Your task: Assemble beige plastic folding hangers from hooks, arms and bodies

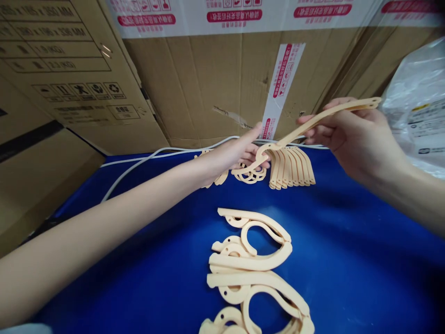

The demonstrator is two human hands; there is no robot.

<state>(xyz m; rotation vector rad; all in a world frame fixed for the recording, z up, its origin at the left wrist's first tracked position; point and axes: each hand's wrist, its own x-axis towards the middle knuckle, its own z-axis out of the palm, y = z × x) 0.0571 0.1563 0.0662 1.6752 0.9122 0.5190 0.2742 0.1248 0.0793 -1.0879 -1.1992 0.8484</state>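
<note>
My right hand (354, 134) grips a long, curved, cream-coloured hanger arm (323, 116) with a hole at its far end. My left hand (245, 150) has its thumb raised and its fingers curled behind a curved cream hanger piece (259, 160). The two pieces meet or overlap between my hands; I cannot tell whether they are joined. Behind them stands a neat row of hanger arms (292, 169). A small heap of hook pieces (249, 175) lies left of the row, with more pieces partly hidden by my left wrist. Nearer lie folded hangers (257, 264) in two groups.
A blue work surface (351, 250) spreads below. Large cardboard boxes (208, 83) wall off the back and the left side. White cables (139, 160) run along the back edge. Clear plastic wrapping (422, 106) with a printed label sits at the right.
</note>
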